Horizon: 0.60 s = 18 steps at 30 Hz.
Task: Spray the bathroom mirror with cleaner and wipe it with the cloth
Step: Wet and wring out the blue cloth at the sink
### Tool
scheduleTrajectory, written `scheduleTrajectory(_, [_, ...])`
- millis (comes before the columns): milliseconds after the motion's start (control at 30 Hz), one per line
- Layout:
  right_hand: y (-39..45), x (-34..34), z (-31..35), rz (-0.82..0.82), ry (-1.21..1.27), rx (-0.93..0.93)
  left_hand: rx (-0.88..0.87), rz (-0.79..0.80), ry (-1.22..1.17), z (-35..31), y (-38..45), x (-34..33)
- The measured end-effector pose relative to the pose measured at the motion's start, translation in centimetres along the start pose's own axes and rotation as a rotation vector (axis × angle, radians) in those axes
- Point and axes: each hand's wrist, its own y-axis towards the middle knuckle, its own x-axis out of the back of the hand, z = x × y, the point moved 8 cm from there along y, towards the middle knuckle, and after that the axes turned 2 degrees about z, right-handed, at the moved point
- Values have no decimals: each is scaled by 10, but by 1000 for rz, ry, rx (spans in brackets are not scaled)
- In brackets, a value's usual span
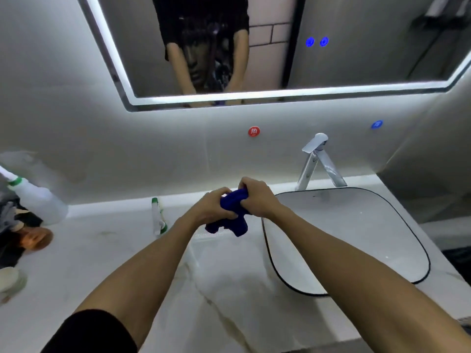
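A crumpled dark blue cloth [233, 212] is bunched between both hands above the marble counter, just left of the basin. My left hand [212, 206] grips its left side and my right hand [256, 198] grips its upper right side. The lit-edge mirror [356, 47] hangs on the wall above and reflects a person's arms. A small white spray bottle with green trim [158, 216] lies on the counter left of my hands. A bigger white bottle with a green collar [38, 200] leans at the far left.
A white basin with a thin black rim [420, 240] sits at the right, with a chrome tap [316, 161] behind it. Dark clothing, an orange-brown object [35, 239] and a pale round container [10, 281] crowd the counter's left end.
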Motion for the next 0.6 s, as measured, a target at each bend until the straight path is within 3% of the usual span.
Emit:
scheduleTrajectory(67, [-7, 25, -2, -33, -18, 5, -40, 74, -4, -26, 5, -5])
scheduleTrajectory(200, [-20, 64, -17, -33, -83, 4, -65, 162, 206, -64, 17, -26])
scheduleTrajectory(467, [-43, 100, -94, 310, -405, -102, -113, 107, 590, -142, 45, -86])
scheduleTrajectory(600, [-52, 127, -151, 359, -235, -153, -172, 83, 540, -185, 68, -125])
